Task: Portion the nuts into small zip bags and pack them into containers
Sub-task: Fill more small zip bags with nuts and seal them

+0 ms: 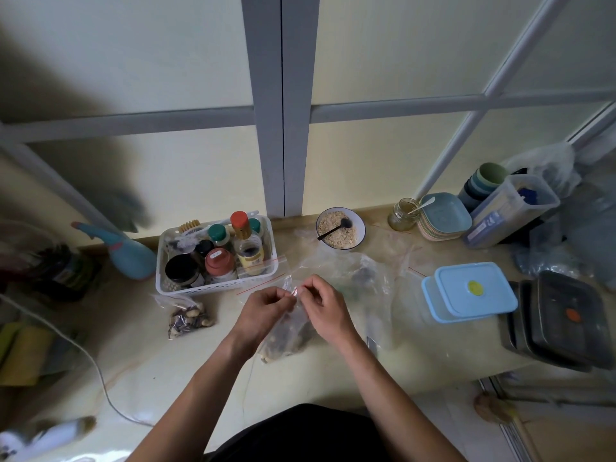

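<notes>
Your two forearms reach up from six o'clock and meet at the centre of the counter [333, 368], where both hands work the mouth of one small zip bag [286, 335] holding nuts. Your left hand [263, 308] has its fingers curled, thumb and forefinger pinching the bag's red-striped top edge; your right hand [325, 308] pinches the same edge just beside it, fingertips almost touching those of the left. The bag's filled body hangs below the hands and rests on the counter between your wrists.

Sweeping from nine o'clock: a blue spray bottle [126, 251] lies on its side against the wall. Next comes a white basket [216, 288] crowded with lidded jars and bottles. Just in front of it, at about ten o'clock from your hands, a second filled bag of nuts [188, 320] lies on the counter. Loose empty zip bags [353, 271] sprawl at twelve o'clock behind your hands, and beyond them sits a bowl [358, 225] of crumbly pale filling with a black spoon [333, 230] in it. At two o'clock stand a small glass jar [401, 216] and a stack of square plates [443, 218]. At three o'clock, two light-blue lidded containers [473, 291] sit stacked askew, with dark trays [563, 318] at the far right.
</notes>
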The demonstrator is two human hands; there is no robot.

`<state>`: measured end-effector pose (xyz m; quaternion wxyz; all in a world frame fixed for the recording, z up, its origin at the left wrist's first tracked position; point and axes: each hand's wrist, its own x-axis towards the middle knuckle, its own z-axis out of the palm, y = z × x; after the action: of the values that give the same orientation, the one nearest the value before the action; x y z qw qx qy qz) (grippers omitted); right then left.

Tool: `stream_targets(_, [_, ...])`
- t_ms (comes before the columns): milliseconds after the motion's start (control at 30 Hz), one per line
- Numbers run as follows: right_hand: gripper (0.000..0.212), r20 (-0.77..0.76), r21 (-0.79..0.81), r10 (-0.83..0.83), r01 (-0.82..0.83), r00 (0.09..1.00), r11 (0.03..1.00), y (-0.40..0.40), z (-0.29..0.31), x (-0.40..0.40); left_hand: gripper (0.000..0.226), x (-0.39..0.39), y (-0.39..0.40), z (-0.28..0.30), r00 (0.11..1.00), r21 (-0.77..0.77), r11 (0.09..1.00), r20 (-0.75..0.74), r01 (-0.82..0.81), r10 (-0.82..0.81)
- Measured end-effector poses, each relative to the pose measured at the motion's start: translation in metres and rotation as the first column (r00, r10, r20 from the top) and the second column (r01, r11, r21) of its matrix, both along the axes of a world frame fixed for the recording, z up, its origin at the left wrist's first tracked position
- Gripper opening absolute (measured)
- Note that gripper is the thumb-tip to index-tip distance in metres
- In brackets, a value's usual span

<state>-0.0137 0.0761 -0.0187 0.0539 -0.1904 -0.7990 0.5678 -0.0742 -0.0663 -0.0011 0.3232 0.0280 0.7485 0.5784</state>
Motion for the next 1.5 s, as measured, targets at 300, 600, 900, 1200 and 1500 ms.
stream_targets(300, [0.013,0.008,0.002,0.019,-0.019,1.000,1.000,0.002,-0.003,0.001,0.022,0.002,0.001,-0.002,1.000,0.027,1.000,-0.027,0.007,-0.007])
stream_targets(600, [0.015,-0.047,0.020,0.017,-0.016,0.999,1.000,0.000,-0.001,0.002,0.020,0.005,0.001,0.001,0.997,0.007,0.999,-0.071,0.034,-0.033])
stream_targets(900, [0.017,-0.066,0.039,0.071,-0.068,0.995,0.997,0.003,0.002,0.006,0.021,0.007,-0.001,0.000,0.998,-0.063,0.998,-0.068,0.005,-0.009])
stream_targets(1200, [0.018,-0.056,-0.011,0.007,-0.007,0.998,1.000,-0.002,0.000,0.015,0.017,0.015,-0.006,-0.001,0.995,-0.079,0.996,-0.083,0.043,-0.050])
stream_targets(1500, [0.016,-0.039,-0.077,-0.056,0.053,0.998,0.996,-0.004,-0.003,0.022,0.015,0.024,-0.008,0.000,0.993,-0.081,0.996,-0.108,0.035,-0.044])
